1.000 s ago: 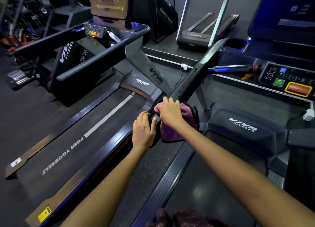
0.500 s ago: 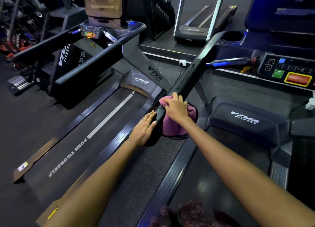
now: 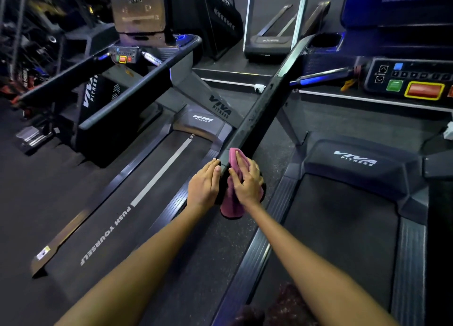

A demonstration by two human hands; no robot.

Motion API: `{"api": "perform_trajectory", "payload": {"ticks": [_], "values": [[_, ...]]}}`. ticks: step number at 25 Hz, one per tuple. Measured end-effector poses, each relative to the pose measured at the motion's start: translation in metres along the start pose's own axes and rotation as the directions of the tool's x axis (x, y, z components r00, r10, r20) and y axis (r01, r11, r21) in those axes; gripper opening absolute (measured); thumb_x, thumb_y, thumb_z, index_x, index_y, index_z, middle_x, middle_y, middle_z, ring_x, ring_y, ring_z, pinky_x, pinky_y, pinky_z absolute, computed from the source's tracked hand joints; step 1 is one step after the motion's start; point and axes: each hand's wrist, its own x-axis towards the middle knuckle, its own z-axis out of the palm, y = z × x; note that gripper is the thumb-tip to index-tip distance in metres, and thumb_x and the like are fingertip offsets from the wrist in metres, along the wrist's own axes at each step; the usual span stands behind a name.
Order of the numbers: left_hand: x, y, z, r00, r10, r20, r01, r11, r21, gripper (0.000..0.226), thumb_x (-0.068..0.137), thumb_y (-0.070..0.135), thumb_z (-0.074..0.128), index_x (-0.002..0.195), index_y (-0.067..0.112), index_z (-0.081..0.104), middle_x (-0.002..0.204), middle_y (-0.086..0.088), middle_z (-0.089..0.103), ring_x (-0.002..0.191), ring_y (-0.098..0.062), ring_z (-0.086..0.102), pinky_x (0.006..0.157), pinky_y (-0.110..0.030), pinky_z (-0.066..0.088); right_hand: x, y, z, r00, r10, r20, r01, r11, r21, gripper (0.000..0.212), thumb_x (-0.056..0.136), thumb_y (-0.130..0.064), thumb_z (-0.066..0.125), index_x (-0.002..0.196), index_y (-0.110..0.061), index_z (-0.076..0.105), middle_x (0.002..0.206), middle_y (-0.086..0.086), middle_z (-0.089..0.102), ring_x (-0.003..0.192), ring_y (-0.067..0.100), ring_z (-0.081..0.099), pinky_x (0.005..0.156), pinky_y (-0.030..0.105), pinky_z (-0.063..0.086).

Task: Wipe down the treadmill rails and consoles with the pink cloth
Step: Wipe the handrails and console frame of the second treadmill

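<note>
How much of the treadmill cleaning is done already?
Nothing shows as finished. Right now the right hand presses the pink cloth on the near end of the black rail, with the left hand beside it. The rest of that rail and the console look still to do.

1 head-worn view looks forward and down (wide-angle), close over the rail (image 3: 259,110).

Both bare forearms reach forward, hands close together. The left hand (image 3: 204,185) lies palm down, fingers together and curled at the tips. The right hand (image 3: 247,182) is spread-fingered, pressing flat, wrist slightly bent.
</note>
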Motion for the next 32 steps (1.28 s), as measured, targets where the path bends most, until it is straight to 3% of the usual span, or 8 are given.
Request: {"api": "perform_trajectory", "payload": {"ticks": [5,9,11,15,21,23,26,32], "values": [[0.015,-0.005,-0.005,1.000,-0.021,-0.005,0.021,0.999,-0.029,0.053,0.092,0.042,0.022,0.108,0.015,0.064,0.110,-0.001,0.064,0.100,-0.025,0.060,0.083,-0.037,0.044,-0.003,-0.011,0.011,0.989,0.043,-0.144,-0.036,0.998,0.049,0.055,0.087,-0.049,0.041,0.135,-0.023,0.048,0.114,0.012,0.058,0.097,0.030,0.060,0.080,0.040,0.051],[0.023,-0.014,-0.004,0.999,0.031,-0.022,-0.031,0.999,-0.033,0.057,0.089,0.048,0.016,0.098,0.017,0.064,0.099,0.003,0.063,0.089,-0.020,0.061,0.076,-0.038,0.047,-0.056,-0.017,0.030,0.976,-0.024,-0.216,0.036,0.998,0.054,0.045,0.089,-0.032,0.048,0.132,-0.023,0.049,0.102,0.009,0.057,0.085,0.025,0.061,0.072,0.033,0.053],[0.023,-0.015,-0.001,0.999,0.018,-0.031,-0.020,0.998,-0.062,0.053,0.091,0.045,0.018,0.099,0.019,0.064,0.101,0.004,0.062,0.091,-0.018,0.061,0.076,-0.036,0.046,-0.066,-0.008,0.032,0.983,-0.033,-0.183,0.047,0.996,0.075,0.045,0.089,-0.030,0.048,0.133,-0.021,0.048,0.103,0.009,0.056,0.087,0.024,0.061,0.074,0.033,0.054],[0.022,-0.018,0.000,1.000,-0.009,0.021,0.012,0.994,-0.112,0.049,0.094,0.041,0.021,0.111,0.024,0.063,0.116,0.009,0.060,0.105,-0.011,0.057,0.087,-0.031,0.044,-0.035,-0.004,0.025,0.951,0.290,-0.104,-0.268,0.945,0.189,0.042,0.093,-0.025,0.054,0.133,-0.015,0.051,0.107,0.013,0.053,0.092,0.030,0.061,0.078,0.040,0.052],[0.028,-0.024,0.002,0.975,0.052,0.215,-0.002,0.974,-0.229,0.040,0.102,0.030,0.030,0.137,0.019,0.045,0.145,0.006,0.041,0.136,-0.006,0.033,0.114,-0.022,0.021,-0.100,-0.017,0.039,0.988,0.044,-0.150,-0.034,0.997,0.071,0.048,0.091,-0.041,0.045,0.136,-0.026,0.042,0.106,0.007,0.055,0.086,0.021,0.062,0.070,0.027,0.050],[0.030,-0.024,0.002,0.967,0.057,0.247,0.000,0.974,-0.226,0.041,0.102,0.028,0.029,0.140,0.019,0.041,0.148,0.006,0.036,0.138,-0.005,0.028,0.114,-0.019,0.016,-0.098,-0.006,0.040,0.982,0.157,-0.106,-0.146,0.984,0.103,0.058,0.091,-0.055,0.037,0.139,-0.024,0.043,0.111,0.009,0.053,0.084,0.024,0.064,0.065,0.025,0.047],[0.031,-0.026,0.003,0.963,0.067,0.261,-0.014,0.980,-0.200,0.044,0.101,0.035,0.027,0.141,0.020,0.039,0.149,0.006,0.034,0.139,-0.005,0.027,0.109,-0.016,0.017,-0.060,0.008,0.033,0.932,0.363,-0.022,-0.359,0.928,0.102,0.047,0.096,-0.038,0.042,0.140,-0.019,0.041,0.117,0.010,0.047,0.090,0.031,0.062,0.069,0.030,0.045],[0.030,-0.026,0.003,0.972,0.070,0.226,-0.029,0.983,-0.181,0.048,0.098,0.039,0.026,0.139,0.021,0.043,0.147,0.005,0.038,0.137,-0.007,0.031,0.106,-0.016,0.020,-0.089,-0.014,0.034,0.991,0.098,-0.092,-0.088,0.991,0.101,0.046,0.092,-0.035,0.045,0.129,-0.007,0.046,0.118,0.008,0.054,0.099,0.023,0.060,0.077,0.034,0.050]]}}
